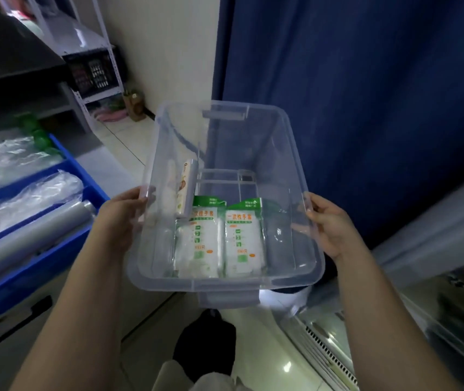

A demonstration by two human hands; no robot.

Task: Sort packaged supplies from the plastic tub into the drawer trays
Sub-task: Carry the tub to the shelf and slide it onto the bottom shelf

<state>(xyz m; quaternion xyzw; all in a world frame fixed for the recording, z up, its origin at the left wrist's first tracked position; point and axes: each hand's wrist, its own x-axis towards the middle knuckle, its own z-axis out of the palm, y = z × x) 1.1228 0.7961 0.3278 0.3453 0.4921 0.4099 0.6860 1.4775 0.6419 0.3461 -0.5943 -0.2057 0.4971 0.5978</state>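
Both forearms are seen reaching forward from the bottom edge. At left, blue drawer trays [64,176] are filled with plastic-wrapped rolls [27,198]. A clear plastic tub [295,153] is held above the tiled floor [259,334]: the left hand [118,218] is closed on its left rim, the right hand [329,224] on its right rim. Two green-and-white packets [219,238] are laid side by side on the tub bottom, and a narrow box [187,190] is propped against the left wall.
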